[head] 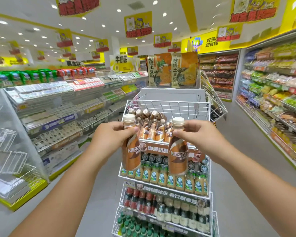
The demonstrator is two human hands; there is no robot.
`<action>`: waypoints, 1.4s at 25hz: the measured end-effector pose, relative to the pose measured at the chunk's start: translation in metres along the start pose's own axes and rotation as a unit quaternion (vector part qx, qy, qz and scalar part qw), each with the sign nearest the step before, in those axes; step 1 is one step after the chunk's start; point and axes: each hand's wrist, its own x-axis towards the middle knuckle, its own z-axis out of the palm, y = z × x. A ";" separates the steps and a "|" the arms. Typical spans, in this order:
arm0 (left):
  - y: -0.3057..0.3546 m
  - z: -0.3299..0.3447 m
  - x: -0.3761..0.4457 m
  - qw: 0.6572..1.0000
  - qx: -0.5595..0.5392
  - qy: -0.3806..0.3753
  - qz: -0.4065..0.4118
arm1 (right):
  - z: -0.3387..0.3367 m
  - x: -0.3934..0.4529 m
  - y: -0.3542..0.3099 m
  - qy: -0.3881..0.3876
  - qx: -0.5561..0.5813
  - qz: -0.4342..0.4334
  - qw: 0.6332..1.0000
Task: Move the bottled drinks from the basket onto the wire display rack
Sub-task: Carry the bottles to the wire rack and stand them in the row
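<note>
We've got a Nescafé bottle pinched at the neck in each hand, left hand [109, 134] and right hand [197, 134], both upright, hanging just before the rack's top tier [167, 105] at frame centre.

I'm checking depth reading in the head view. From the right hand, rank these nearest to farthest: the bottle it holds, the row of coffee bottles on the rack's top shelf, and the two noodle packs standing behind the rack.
1. Bottle in the right hand: held at its neck.
2. Top-shelf coffee bottles: just beyond, left of the hand.
3. Noodle packs: farthest, above and behind the wire rack.
</note>
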 end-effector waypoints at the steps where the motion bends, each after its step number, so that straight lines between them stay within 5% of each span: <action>1: -0.006 0.002 0.021 1.000 0.002 -0.002 0.002 | 0.005 0.019 0.004 0.002 0.000 0.003 1.000; 17: -0.147 0.036 0.366 0.993 -0.001 -0.117 0.033 | 0.141 0.285 0.113 0.102 -0.029 0.109 0.988; 35: -0.203 0.114 0.410 0.987 0.139 -0.078 -0.038 | 0.178 0.362 0.207 0.066 -0.056 0.194 0.977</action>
